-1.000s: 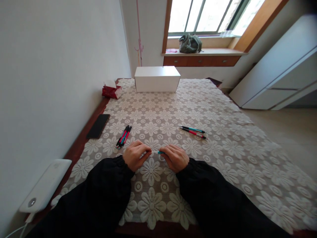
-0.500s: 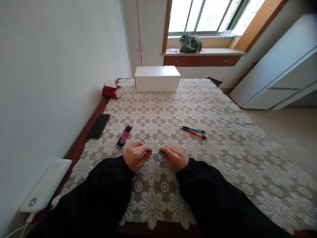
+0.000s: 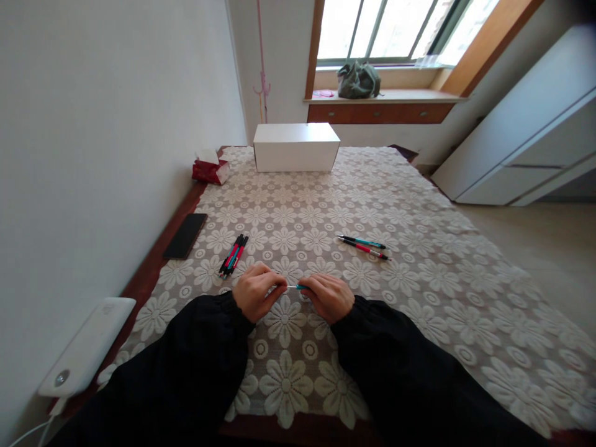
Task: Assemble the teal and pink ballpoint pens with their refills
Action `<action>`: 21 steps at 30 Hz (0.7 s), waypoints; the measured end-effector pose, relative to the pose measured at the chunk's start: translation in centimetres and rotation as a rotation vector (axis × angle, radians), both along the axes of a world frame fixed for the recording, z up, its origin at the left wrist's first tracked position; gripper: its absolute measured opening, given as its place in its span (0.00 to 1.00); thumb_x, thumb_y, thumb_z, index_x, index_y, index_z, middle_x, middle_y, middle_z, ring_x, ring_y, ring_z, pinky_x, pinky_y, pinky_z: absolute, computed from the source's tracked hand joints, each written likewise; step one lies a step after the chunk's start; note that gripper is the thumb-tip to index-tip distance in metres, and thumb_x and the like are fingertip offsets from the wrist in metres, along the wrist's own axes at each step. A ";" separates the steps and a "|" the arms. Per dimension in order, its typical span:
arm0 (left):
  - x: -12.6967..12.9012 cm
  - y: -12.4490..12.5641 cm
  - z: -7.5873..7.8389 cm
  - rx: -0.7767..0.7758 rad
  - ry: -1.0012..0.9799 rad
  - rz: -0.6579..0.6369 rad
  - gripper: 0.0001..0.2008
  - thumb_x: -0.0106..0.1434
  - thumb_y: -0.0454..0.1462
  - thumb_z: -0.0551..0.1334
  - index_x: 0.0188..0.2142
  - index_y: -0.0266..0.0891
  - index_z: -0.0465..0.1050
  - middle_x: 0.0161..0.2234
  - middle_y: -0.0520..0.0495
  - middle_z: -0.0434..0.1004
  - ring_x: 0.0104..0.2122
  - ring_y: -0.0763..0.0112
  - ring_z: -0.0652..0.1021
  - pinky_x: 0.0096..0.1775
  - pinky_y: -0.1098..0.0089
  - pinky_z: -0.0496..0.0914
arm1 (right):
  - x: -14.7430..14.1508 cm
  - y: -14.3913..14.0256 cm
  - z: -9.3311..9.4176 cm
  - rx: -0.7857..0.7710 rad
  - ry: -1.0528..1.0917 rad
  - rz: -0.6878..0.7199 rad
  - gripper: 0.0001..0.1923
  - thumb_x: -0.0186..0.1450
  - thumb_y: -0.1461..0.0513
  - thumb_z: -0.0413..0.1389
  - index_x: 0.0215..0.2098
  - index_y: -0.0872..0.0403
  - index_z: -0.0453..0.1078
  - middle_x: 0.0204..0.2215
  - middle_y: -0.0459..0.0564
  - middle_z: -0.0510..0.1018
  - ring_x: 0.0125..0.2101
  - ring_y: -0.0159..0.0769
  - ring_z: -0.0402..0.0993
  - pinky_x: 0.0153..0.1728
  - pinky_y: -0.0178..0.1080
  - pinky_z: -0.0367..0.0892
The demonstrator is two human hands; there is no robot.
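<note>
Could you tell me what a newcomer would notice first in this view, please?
First, the left hand and right hand, in black sleeves, meeting low at centre and pinching a thin teal pen between them above the flowered lace tablecloth. Next, a bundle of pens to their left, two loose pens to the right, and a white box at the far edge.

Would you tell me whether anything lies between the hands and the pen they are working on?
Nothing visible does: the left hand and right hand both already grip the teal pen, pinched between their fingertips above the tablecloth.
</note>
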State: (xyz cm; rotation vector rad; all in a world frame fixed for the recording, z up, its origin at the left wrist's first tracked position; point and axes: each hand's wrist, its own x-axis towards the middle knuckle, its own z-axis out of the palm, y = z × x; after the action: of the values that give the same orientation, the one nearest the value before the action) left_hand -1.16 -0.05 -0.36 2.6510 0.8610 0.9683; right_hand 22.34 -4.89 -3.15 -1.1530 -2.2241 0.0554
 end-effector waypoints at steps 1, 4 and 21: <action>0.0 0.0 0.0 -0.001 -0.004 -0.003 0.08 0.71 0.38 0.61 0.37 0.41 0.77 0.30 0.48 0.79 0.34 0.68 0.78 0.40 0.67 0.72 | 0.0 0.0 0.0 -0.007 0.005 -0.002 0.10 0.76 0.61 0.49 0.43 0.52 0.72 0.32 0.49 0.81 0.33 0.36 0.77 0.36 0.37 0.67; -0.1 0.0 -0.1 0.017 -0.015 -0.006 0.07 0.70 0.39 0.62 0.37 0.41 0.78 0.31 0.48 0.79 0.35 0.68 0.78 0.41 0.67 0.73 | 0.0 0.0 0.0 -0.014 0.010 -0.004 0.11 0.76 0.60 0.49 0.42 0.52 0.72 0.31 0.49 0.81 0.33 0.35 0.76 0.36 0.37 0.67; -0.5 0.4 -0.1 -0.054 -0.033 0.008 0.13 0.65 0.45 0.66 0.47 0.43 0.75 0.41 0.46 0.84 0.46 0.60 0.80 0.49 0.59 0.73 | -0.1 -0.1 0.5 0.009 0.000 -0.065 0.10 0.75 0.60 0.50 0.41 0.52 0.73 0.31 0.48 0.82 0.33 0.36 0.73 0.37 0.40 0.60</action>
State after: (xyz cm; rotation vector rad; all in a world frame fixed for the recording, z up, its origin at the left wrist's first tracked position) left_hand -1.64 0.31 -0.49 2.5810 0.8786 0.9732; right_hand 22.29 -4.96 -2.68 -1.2190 -2.1834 0.0182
